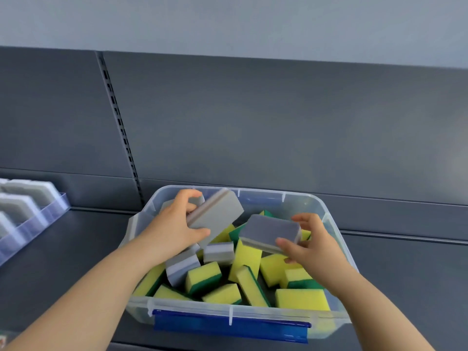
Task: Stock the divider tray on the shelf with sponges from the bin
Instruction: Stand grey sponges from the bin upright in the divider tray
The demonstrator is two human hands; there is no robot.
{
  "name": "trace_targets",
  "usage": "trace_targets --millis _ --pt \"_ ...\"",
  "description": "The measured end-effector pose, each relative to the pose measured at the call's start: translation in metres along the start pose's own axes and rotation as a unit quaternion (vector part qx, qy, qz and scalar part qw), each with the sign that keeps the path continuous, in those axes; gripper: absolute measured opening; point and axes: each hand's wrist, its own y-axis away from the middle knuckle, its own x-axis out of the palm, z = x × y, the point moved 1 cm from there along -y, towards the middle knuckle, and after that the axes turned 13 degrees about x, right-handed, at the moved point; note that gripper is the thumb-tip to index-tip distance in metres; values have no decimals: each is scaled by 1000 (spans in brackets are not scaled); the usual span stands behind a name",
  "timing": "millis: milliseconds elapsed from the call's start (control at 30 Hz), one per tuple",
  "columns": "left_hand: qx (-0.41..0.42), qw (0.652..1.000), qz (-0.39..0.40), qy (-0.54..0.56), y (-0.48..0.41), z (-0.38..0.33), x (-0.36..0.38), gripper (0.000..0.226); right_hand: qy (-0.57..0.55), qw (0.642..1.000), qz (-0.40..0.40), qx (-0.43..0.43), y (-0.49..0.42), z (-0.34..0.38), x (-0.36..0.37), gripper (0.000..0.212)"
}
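Note:
A clear plastic bin (141, 304) with a blue latch stands on the dark shelf in front of me. It holds several yellow-and-green sponges (301, 298) and a few grey ones (219, 252). My left hand (174, 229) grips a grey sponge (217, 217), tilted, above the bin's back left. My right hand (311, 243) holds a second grey sponge (269, 231), flat, over the bin's middle. The clear divider tray (48, 215) sits at the far left of the shelf, with grey sponges (24, 206) standing in its slots.
The dark grey shelf (63, 259) stretches left and right of the bin. A grey back panel with a slotted upright (119, 122) rises behind it. A raised shelf edge (405, 239) runs behind the bin on the right.

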Motion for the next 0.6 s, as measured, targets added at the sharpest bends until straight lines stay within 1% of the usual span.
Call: trace_targets --millis 67,100,133,167,233,267,300,400,500,567,600 --pt "37 999 -33 -22 -1 -5 -2 50 -15 1000 -6 2 -1 -1 -2 29" --pt "62 997 -40 -37 -2 -9 -1 42 -8 1000 -7 -3 -1 -1 -3 25" --pt "84 994 -40 -50 -2 -14 0 36 4 1000 -4 -5 -1 -1 -4 28" --pt "101 993 -34 -60 -3 -18 3 34 28 1000 1 -6 -1 -1 -4 35" --pt "115 991 -23 -65 -5 -24 9 38 97 995 3 -16 -2 -1 -4 56" --pt "115 991 -23 -61 -5 -27 12 41 121 992 -3 -26 -3 -1 -4 62" --pt "113 992 -26 -56 -6 -29 14 42 136 990 -15 -38 -3 0 -5 63" --pt "130 989 -28 -62 -9 -38 14 29 191 977 -59 -76 -4 6 -11 51" --pt "185 980 -36 -61 -14 -42 13 26 302 945 -100 -73 -5 14 -24 40" --pt "205 975 -48 -65 -18 -47 12 28 326 935 -120 -70 -8 19 -32 43" --pt "209 974 -55 -69 -19 -49 12 31 316 938 -125 -72 -10 20 -36 45"
